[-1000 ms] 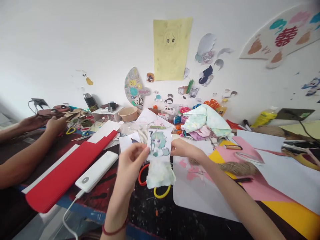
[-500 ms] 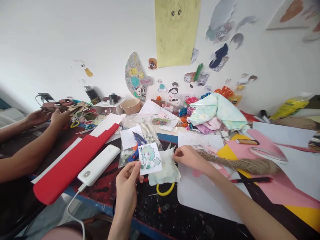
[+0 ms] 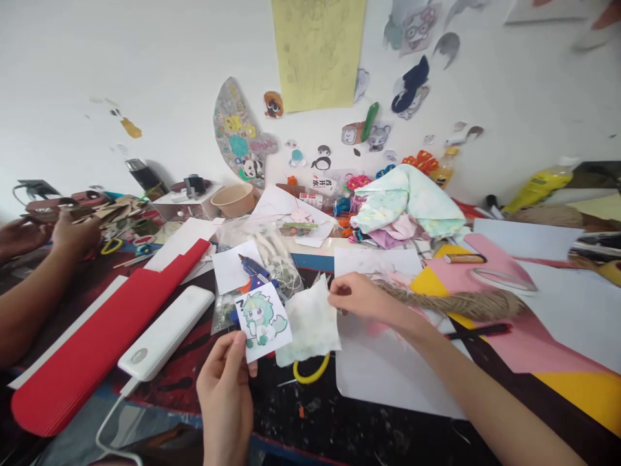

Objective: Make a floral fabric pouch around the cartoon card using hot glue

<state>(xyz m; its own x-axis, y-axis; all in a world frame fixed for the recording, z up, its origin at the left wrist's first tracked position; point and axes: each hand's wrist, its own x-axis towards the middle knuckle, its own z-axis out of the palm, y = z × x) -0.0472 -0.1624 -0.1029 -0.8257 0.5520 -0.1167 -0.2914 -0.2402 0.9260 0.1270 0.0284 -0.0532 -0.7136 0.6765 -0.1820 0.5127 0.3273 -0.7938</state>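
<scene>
My left hand (image 3: 224,391) pinches the bottom edge of a small white card (image 3: 262,320) printed with a green-haired cartoon figure, held just above the dark table. To its right, a pale green-white piece of fabric (image 3: 308,321) lies over yellow-handled scissors (image 3: 310,371). My right hand (image 3: 356,296) rests at the fabric's upper right corner, its fingers curled and pinched at that edge. A blue glue gun (image 3: 253,269) lies just behind the card on a clear plastic bag.
A white power bank (image 3: 167,331) and a long red paper stack (image 3: 104,336) lie at left. Another person's arms (image 3: 33,278) work at far left. Twine (image 3: 460,303), pink and yellow sheets and bundled cloth (image 3: 410,204) fill the right.
Both hands came down from in front of me. The card and the fabric have been separated: the card stays in my left hand, and the fabric now lies on the table.
</scene>
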